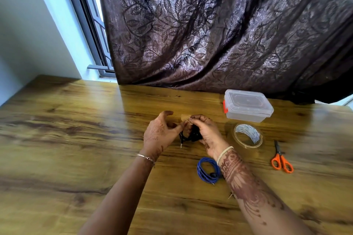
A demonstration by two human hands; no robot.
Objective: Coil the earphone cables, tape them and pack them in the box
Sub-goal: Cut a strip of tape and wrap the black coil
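Above the middle of the wooden table (76, 139), my right hand (206, 133) grips a coiled black earphone cable (193, 136); its plug hangs down on the left. A short strip of clear tape (185, 117) sticks up between my fingertips. My left hand (160, 131) pinches the coil and tape from the left. A coiled blue earphone cable (207, 170) lies on the table just under my right wrist. The clear plastic box (248, 108), lid on, with an orange latch, stands at the back right.
A roll of clear tape (248, 135) lies right of my hands, in front of the box. Orange-handled scissors (280, 158) lie further right. A dark leaf-patterned curtain (219, 25) hangs behind the table, with a window at the left.
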